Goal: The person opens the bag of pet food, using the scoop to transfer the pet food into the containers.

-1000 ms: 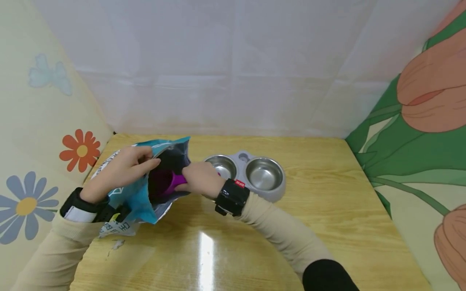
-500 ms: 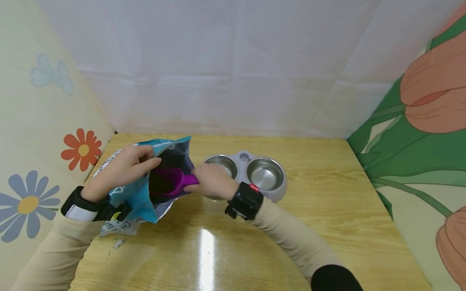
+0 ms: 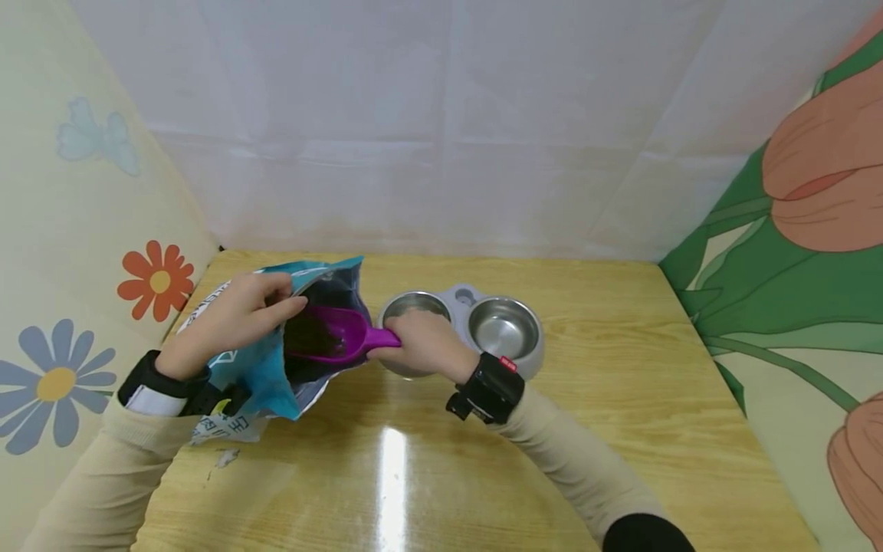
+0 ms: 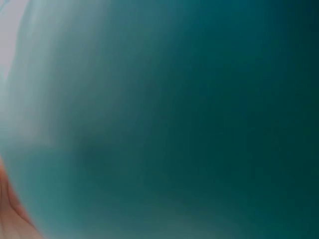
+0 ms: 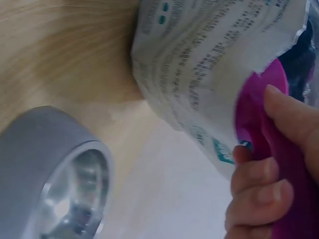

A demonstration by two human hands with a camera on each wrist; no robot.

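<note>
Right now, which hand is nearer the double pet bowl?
Right. The right hand grips the purple scoop directly in front of the double pet bowl; the left hand holds the bag farther away.

**Scoop and feed bag: current state**

Purple plastic scoop (image 3: 336,337): cup end sits inside bag mouth, handle sticks out to the right, approx. level. Dark contents visible in cup; type can't be told. Right hand (image 3: 424,345) grips handle end, fingers curled round it.

Teal feed bag (image 3: 258,368): foil-lined pouch w/ white printed back panel, lying tilted on the wooden table at its left side, mouth open and facing right. Left hand (image 3: 234,322) pinches upper edge of mouth, holding it open. Left wrist view: blurred teal only.
</note>
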